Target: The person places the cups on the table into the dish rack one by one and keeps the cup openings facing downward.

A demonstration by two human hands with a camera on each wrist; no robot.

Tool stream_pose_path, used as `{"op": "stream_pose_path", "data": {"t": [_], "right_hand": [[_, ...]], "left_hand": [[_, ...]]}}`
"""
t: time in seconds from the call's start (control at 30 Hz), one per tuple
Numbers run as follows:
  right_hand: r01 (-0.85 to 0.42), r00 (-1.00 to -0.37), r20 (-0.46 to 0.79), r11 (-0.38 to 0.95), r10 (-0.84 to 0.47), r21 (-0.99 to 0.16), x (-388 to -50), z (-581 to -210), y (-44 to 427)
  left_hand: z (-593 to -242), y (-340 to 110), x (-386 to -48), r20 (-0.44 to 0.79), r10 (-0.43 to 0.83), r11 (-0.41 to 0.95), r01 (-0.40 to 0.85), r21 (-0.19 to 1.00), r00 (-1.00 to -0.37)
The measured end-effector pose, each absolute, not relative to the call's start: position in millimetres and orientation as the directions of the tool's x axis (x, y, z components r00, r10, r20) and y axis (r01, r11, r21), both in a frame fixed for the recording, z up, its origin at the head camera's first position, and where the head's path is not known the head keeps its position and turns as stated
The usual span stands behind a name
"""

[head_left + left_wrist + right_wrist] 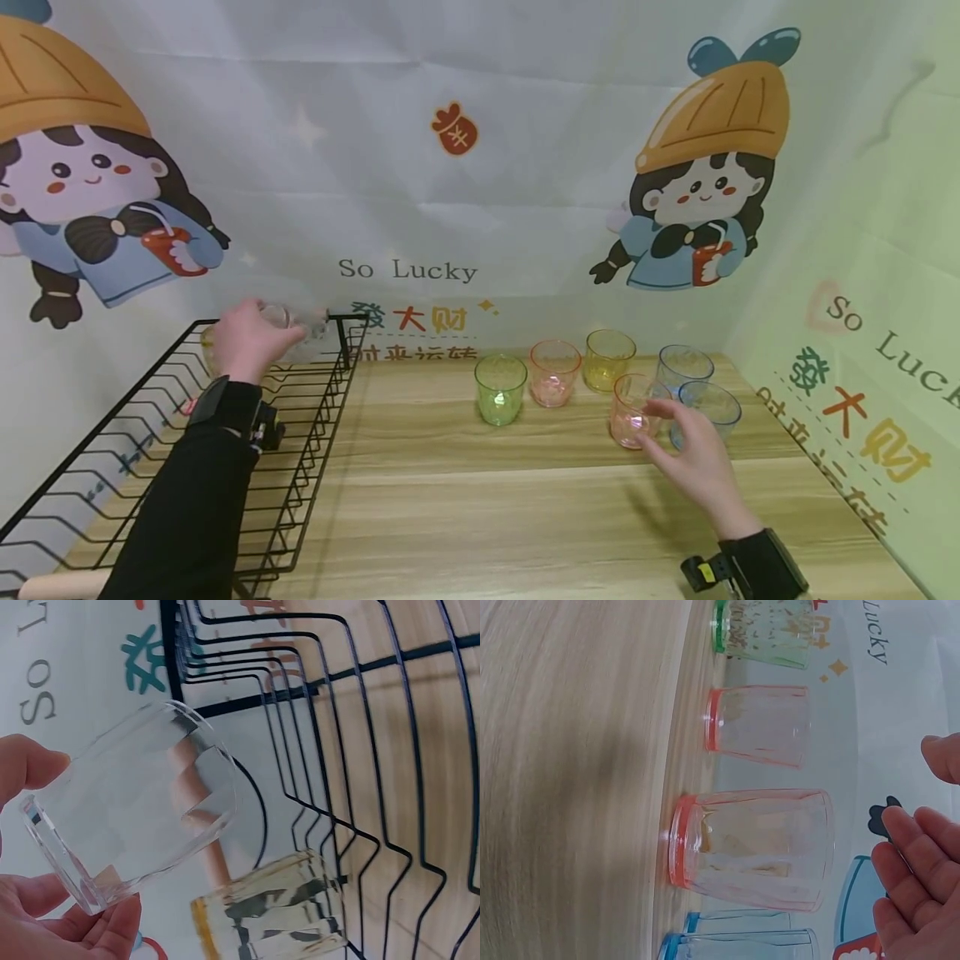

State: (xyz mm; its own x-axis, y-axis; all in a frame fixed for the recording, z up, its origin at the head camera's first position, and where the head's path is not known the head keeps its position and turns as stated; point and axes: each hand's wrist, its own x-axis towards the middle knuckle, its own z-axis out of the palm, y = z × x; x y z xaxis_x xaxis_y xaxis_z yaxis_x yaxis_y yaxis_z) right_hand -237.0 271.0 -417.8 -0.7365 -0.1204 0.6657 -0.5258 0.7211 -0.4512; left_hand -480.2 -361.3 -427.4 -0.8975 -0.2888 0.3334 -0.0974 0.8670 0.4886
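My left hand [247,340] pinches a clear cup [142,810] between thumb and fingers, above the far end of the black wire rack [409,735]. The cup lies tilted on its side in the grip. Below it, a cup with a yellow base [274,907] sits in the rack. My right hand [697,462] is beside the nearer pink cup [754,851], thumb and fingers spread. A gap shows between the fingers and that cup in the right wrist view.
Behind and left stand a green cup [500,392], a second pink cup [555,375] and a yellow cup [609,362]. Two blue cups [686,367] are at the right, close to the right hand. A printed cloth [525,233] hangs behind the wooden table [480,525].
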Motion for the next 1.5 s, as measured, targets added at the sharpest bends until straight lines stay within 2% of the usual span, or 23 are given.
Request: {"op": "stream_pose_path", "data": {"t": [0.1,0.2,0.3,0.43,0.5,0.6,0.8,1.1,1.33,1.5], "right_hand": [[-0.524,-0.740,0.662,0.721,-0.123,-0.452,-236,-418,270],[-0.523,-0.741,0.660,0.722,-0.124,-0.453,-236,-418,270],[-0.516,-0.748,0.652,0.724,-0.121,-0.457,-237,-417,270],[-0.507,-0.753,0.647,0.735,-0.122,-0.451,-239,-416,270],[-0.503,-0.752,0.647,0.744,-0.126,-0.440,-241,-414,271],[-0.499,-0.748,0.651,0.760,-0.134,-0.417,-244,-412,272],[-0.489,-0.757,0.633,0.781,-0.159,-0.389,-250,-405,276],[-0.438,-0.812,0.557,0.813,-0.173,-0.385,-252,-393,279],[-0.426,-0.829,0.522,0.830,-0.198,-0.361,-255,-388,279],[-0.413,-0.840,0.506,0.836,-0.197,-0.360,-256,-389,280]], "left_hand": [[-462,-379,-504,0.415,-0.270,0.893,-0.064,0.445,-0.869],[-474,-385,-510,0.424,-0.249,0.904,-0.053,0.423,-0.871],[-439,-355,-474,0.349,-0.261,0.892,-0.087,0.443,-0.900],[-371,-297,-399,0.259,-0.262,0.867,-0.109,0.487,-0.930],[-354,-279,-376,0.246,-0.250,0.862,-0.100,0.497,-0.937],[-344,-268,-362,0.248,-0.232,0.869,-0.086,0.487,-0.941],[-349,-267,-366,0.262,-0.219,0.887,-0.080,0.454,-0.940],[-351,-264,-366,0.269,-0.236,0.889,-0.095,0.449,-0.934],[-356,-266,-378,0.221,-0.237,0.887,-0.117,0.447,-0.946],[-355,-262,-377,0.264,-0.214,0.894,-0.079,0.441,-0.940]]}}
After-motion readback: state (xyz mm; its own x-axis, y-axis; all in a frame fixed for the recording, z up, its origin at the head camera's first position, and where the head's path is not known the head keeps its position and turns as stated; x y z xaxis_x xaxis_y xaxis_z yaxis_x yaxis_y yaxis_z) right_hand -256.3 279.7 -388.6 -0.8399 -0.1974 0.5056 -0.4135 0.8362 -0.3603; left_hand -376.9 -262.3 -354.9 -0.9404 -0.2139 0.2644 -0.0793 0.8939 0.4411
